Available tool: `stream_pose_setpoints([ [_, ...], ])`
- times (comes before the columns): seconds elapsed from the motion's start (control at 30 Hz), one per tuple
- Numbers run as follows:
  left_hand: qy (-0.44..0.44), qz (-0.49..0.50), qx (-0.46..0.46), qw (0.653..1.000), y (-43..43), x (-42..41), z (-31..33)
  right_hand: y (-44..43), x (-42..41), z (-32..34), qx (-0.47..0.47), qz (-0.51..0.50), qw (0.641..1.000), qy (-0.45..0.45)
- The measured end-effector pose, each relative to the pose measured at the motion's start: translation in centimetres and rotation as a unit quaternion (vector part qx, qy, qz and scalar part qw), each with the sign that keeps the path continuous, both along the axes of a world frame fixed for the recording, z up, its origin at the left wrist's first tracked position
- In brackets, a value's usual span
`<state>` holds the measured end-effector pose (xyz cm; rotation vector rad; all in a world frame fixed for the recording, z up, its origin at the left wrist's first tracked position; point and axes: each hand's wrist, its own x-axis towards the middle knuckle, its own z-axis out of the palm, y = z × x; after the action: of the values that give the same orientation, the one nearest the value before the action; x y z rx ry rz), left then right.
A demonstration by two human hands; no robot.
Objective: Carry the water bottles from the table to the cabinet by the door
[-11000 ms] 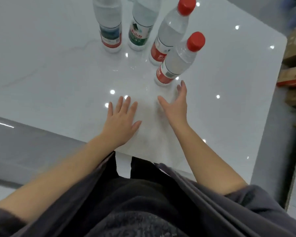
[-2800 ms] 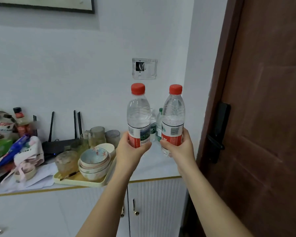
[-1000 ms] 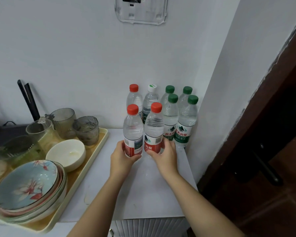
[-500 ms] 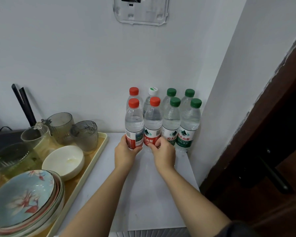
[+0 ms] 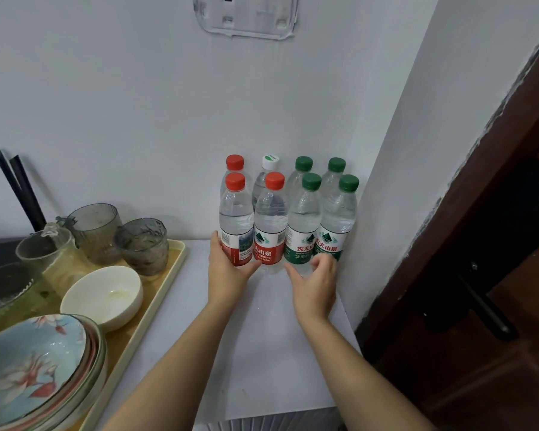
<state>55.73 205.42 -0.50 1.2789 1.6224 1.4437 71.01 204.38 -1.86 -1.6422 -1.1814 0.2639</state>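
Tray (image 5: pixel 173 262) crowds left, wall (image 5: pixel 417 150) right; left hand (image 5: pixel 227 275) fingers grip red-capped bottle (image 5: pixel 235 225); right hand (image 5: pixel 315 286) fingers slack, empty.

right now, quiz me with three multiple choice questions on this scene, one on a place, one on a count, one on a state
1. Where is the tray relative to the bottles?
A) to their left
B) to their right
C) behind them

2. How many bottles have green caps?
A) two
B) four
C) six

3. What is the left hand doing?
A) gripping the front red-capped bottle
B) lying flat on the tray
C) holding a bowl

Answers:
1 A, the tray lies on the cabinet top left of the cluster.
2 B, four green caps stand together at the right of the group.
3 A, its thumb and fingers curl round that bottle's label.
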Motion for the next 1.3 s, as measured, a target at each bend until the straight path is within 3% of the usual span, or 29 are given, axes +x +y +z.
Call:
stream_pose_setpoints([
  [0.27,-0.011,0.095,0.037,0.995,1.4,3.1,-0.3,1.9,1.6,-0.2,0.013,-0.007,1.000,0.024],
  [0.6,0.025,0.120,0.021,0.992,1.8,3.5,-0.3,2.0,1.5,0.1,0.017,-0.004,1.000,0.015],
  [0.8,0.068,0.092,-0.047,0.992,0.4,2.6,0.1,0.4,1.4,1.0,-0.086,-0.012,0.996,-0.015],
  [0.97,0.221,0.073,-0.142,0.962,-3.1,1.2,0.0,-2.1,2.4,0.9,-0.167,0.027,0.977,-0.130],
  [1.1,0.369,0.016,-0.193,0.909,-5.9,0.5,-0.4,-3.8,3.4,1.2,-0.222,0.090,0.937,-0.254],
  [1.3,0.505,-0.011,-0.214,0.836,-9.0,0.8,0.1,-5.6,4.6,2.2,-0.277,0.181,0.883,-0.333],
])
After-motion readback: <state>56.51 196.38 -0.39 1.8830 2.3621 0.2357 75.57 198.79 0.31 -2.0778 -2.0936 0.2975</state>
